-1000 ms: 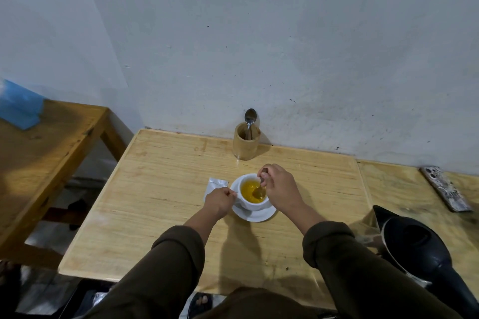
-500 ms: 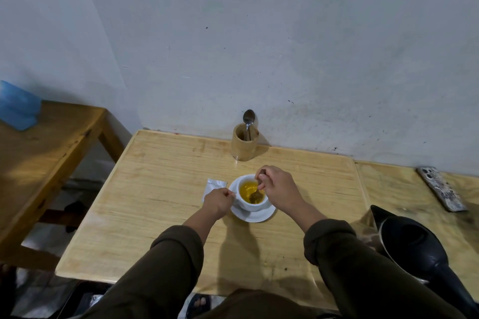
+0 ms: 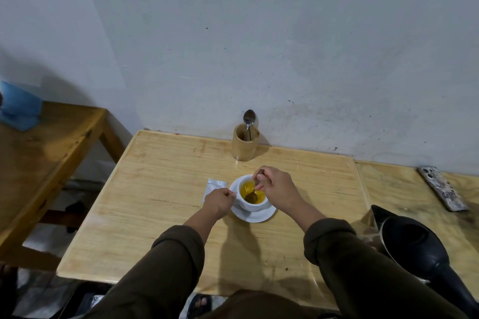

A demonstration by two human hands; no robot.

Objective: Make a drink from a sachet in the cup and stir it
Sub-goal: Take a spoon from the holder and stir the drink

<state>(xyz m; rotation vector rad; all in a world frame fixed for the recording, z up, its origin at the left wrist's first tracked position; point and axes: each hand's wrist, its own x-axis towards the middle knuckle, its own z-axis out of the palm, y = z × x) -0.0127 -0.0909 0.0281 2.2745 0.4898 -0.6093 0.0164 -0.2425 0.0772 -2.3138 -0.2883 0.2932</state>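
A white cup (image 3: 255,206) holding a yellow drink stands on a white saucer (image 3: 261,215) in the middle of the light wooden table (image 3: 160,189). My right hand (image 3: 274,189) is closed on the handle of a spoon (image 3: 252,197), whose bowl sits in the liquid. My left hand (image 3: 219,202) pinches the cup's handle on its left side. An opened silvery sachet (image 3: 214,186) lies flat on the table just left of the saucer, partly behind my left hand.
A wooden holder (image 3: 245,146) with another spoon (image 3: 249,119) stands by the wall behind the cup. A black kettle (image 3: 420,248) sits at the right front. A patterned phone (image 3: 443,188) lies far right. A second table (image 3: 39,153) with a blue object (image 3: 19,109) is at the left.
The spoon's bowl has shifted inside the cup as my right hand moves around over it. My left hand stays at the cup's handle.
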